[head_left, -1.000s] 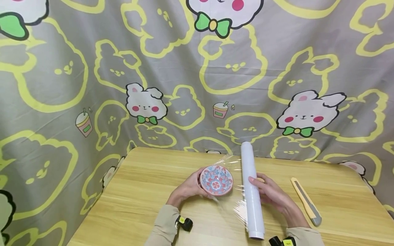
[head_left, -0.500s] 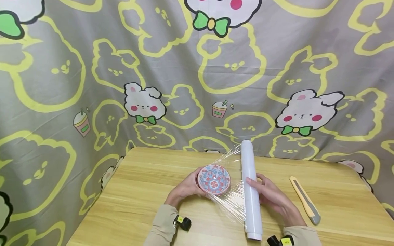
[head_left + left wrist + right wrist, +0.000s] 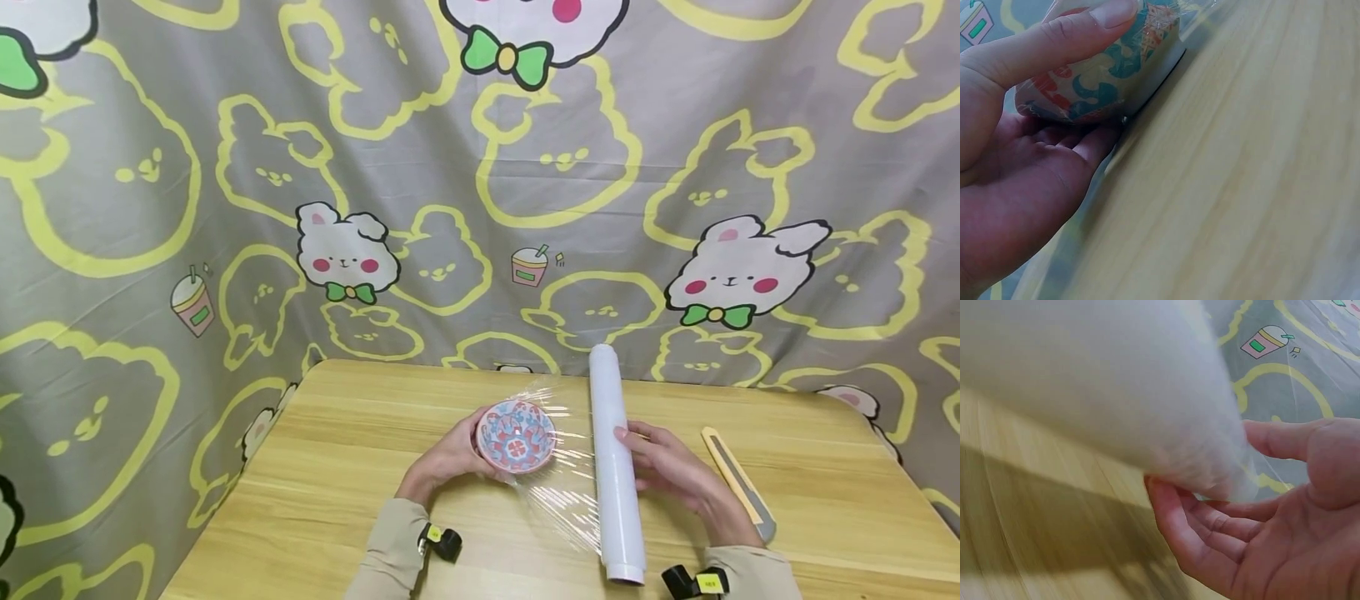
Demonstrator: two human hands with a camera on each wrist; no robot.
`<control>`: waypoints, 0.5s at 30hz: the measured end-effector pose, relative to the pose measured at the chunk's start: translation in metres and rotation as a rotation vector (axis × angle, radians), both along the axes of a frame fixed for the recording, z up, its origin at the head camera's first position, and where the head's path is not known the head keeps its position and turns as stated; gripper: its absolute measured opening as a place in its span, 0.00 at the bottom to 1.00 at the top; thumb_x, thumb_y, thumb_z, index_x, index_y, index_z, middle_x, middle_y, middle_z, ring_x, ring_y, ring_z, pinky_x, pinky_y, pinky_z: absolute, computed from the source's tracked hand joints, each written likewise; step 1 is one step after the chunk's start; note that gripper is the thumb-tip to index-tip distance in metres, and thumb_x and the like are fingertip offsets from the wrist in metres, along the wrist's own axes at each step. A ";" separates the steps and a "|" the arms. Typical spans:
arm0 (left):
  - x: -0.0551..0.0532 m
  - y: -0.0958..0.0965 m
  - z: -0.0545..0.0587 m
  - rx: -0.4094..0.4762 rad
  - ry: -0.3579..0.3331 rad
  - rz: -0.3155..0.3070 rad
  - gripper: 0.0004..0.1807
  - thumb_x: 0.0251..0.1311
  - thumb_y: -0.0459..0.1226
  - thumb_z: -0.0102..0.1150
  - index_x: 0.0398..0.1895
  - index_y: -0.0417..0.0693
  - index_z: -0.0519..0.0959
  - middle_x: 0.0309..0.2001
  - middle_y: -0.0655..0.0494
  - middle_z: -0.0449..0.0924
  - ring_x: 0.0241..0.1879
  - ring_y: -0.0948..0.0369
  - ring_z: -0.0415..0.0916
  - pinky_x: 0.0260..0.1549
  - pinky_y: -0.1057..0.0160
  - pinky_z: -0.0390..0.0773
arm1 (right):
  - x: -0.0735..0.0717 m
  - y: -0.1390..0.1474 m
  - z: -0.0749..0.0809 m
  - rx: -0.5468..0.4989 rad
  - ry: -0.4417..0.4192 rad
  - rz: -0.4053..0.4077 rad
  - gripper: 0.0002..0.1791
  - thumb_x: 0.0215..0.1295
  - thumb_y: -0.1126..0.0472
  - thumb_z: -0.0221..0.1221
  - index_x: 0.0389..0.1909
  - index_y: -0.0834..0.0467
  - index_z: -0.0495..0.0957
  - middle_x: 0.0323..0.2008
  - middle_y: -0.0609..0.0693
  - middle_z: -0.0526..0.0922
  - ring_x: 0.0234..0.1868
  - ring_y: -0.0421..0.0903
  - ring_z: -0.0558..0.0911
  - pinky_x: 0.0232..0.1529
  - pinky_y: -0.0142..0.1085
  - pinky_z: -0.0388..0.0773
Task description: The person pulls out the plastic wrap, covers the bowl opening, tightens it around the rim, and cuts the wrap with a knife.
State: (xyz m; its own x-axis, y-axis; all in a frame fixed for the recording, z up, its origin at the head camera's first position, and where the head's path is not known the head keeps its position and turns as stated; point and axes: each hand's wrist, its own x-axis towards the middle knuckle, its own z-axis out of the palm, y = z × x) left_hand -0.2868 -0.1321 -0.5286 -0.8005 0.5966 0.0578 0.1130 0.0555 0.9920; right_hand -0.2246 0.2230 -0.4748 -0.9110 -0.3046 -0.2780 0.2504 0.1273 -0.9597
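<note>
My left hand (image 3: 450,450) grips a small bowl (image 3: 517,437) with a red, blue and white pattern, its inside tilted toward the head camera. In the left wrist view the thumb presses the bowl's side (image 3: 1094,90) and the fingers curl beneath it. Clear cling film (image 3: 570,467) is wrapped over the bowl and stretches, shiny and creased, to a long white cling film roll (image 3: 618,483). My right hand (image 3: 675,471) holds that roll from its right side. The right wrist view shows the fingers curled under the roll (image 3: 1104,387) and the thumb against its side.
A yellow and grey utility knife (image 3: 738,483) lies on the wooden table (image 3: 360,417), right of my right hand. Behind the table's far edge hangs a grey curtain (image 3: 435,175) with rabbit drawings.
The roll has shifted slightly right, away from the bowl, widening the stretch of film between them. The left hand keeps its hold on the bowl; the head view has turned a little.
</note>
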 end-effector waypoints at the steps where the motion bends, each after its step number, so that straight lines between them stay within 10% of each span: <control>1: 0.000 0.000 0.000 -0.004 -0.001 0.001 0.63 0.33 0.20 0.79 0.79 0.42 0.57 0.71 0.42 0.66 0.69 0.47 0.66 0.73 0.55 0.62 | 0.000 0.001 -0.001 0.023 0.010 -0.004 0.41 0.81 0.50 0.50 0.76 0.75 0.46 0.55 0.64 0.80 0.54 0.55 0.82 0.44 0.45 0.87; 15: 0.000 0.000 0.003 -0.025 -0.014 0.011 0.63 0.33 0.19 0.78 0.79 0.39 0.57 0.71 0.41 0.67 0.70 0.46 0.65 0.75 0.52 0.60 | -0.001 0.000 -0.007 0.231 0.025 -0.123 0.40 0.75 0.47 0.59 0.71 0.74 0.59 0.43 0.61 0.83 0.39 0.50 0.85 0.30 0.45 0.88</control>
